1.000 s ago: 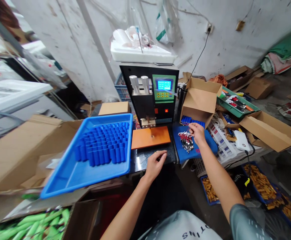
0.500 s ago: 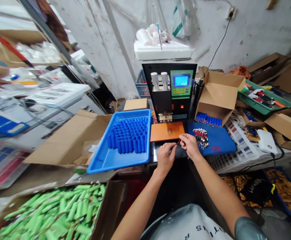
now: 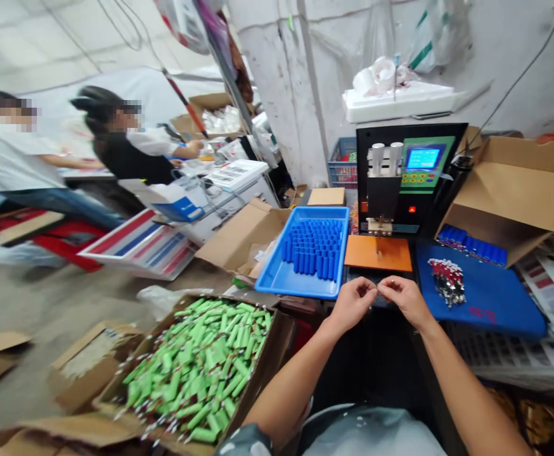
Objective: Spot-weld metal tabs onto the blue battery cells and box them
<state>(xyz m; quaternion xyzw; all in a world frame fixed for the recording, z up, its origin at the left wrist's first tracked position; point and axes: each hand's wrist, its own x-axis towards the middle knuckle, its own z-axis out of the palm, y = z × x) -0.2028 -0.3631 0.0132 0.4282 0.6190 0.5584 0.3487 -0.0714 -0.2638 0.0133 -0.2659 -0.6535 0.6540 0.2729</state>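
Note:
My left hand (image 3: 352,302) and my right hand (image 3: 404,297) meet in front of me, fingers pinched together on a small wired part too tiny to make out. They hover just before the orange work plate (image 3: 378,253) of the black spot-welding machine (image 3: 409,177). A blue tray (image 3: 281,278) with several upright blue cells (image 3: 314,246) sits left of the plate. On the blue mat (image 3: 486,294) to the right lies a pile of small red-and-silver wired parts (image 3: 447,281).
An open carton of green cells (image 3: 201,367) stands at lower left. A brown box (image 3: 515,190) with blue cells inside stands right of the machine. Two other people (image 3: 68,152) work at a table far left. Loose cardboard lies on the floor.
My view has swung left, bringing the co-workers and the green cell carton into view. My hands stay pinched together at the bench edge, closer to each other than before.

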